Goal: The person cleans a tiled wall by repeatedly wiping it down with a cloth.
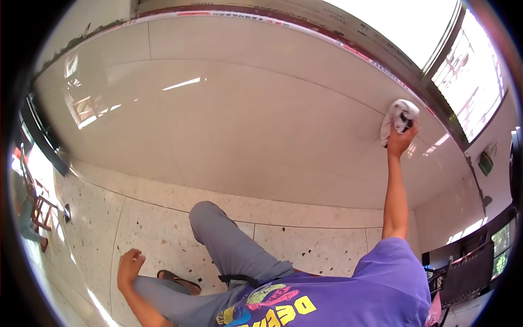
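I can see the person's right arm [396, 191] stretched far out, nearly straight, the right hand [400, 141] at its end clenched in a grip. Nearer the body, the left forearm [143, 306] angles forward beside the left leg [182, 300], its left hand [129, 267] half-curled and ungripping. The right knee [204, 215] is bent.

1 head-worn view; it looks forward and down, close over the wearer's shirt [354, 297], across the floor [163, 226], to face the tiled wall [245, 120] beyond the floor's far edge; a dark border [13, 43] rings the curved view.
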The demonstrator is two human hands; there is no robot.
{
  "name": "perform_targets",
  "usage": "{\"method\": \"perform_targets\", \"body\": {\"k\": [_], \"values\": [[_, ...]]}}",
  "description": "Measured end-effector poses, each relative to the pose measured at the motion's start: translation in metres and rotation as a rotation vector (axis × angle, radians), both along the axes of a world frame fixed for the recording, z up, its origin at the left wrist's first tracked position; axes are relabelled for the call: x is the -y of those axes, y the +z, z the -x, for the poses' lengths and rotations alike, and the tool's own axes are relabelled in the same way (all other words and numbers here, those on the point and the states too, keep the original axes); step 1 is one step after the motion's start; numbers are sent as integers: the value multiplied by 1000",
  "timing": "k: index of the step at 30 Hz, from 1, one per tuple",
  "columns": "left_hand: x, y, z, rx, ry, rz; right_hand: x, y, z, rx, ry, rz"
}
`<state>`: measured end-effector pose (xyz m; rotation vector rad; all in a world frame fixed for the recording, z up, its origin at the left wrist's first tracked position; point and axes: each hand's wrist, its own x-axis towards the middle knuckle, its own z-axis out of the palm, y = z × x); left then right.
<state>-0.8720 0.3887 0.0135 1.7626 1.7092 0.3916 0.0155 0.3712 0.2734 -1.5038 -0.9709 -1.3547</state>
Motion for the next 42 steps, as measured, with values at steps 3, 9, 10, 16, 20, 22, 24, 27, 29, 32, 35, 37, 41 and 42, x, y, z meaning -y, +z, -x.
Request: {"method": "perform_targets", "body": {"k": [3,9,10,16,20,22,24,27,29,32,35,37,41,42], "values": [[15,4,7,-59,114,165,8,1,-54,-478,150,-349],[10,-3,16,-148,39,305,-24,8,-44,-424,300,-530],[9,-1,15,-122,55,314,-33,8,-30,-394,213,-491],[-7,-26,29,137,113,480,-73,-25,79,-60,399,-138],[-16,-36,41,200,98,558,-58,-27,109,224,285,258],[-13,-39,42,178,129,551,-50,-22,95,184,263,255],[-10,-35,42,150,146,531,-41,-15,67,117,220,119],[0,-21,33,107,164,487,-31,-17,31,-137,231,-145],[2,-15,26,91,177,457,-29,-44,10,-318,199,-274],[2,-19,28,100,198,456,-28,-96,2,-482,191,-374],[3,-22,30,130,206,441,-28,-156,11,-680,215,-497],[4,-27,34,127,211,434,-33,-206,15,-840,269,-644],[8,-17,29,103,217,413,-39,-317,40,-1552,554,-897],[6,-16,27,113,222,402,-44,-338,45,-1766,644,-933]]}}
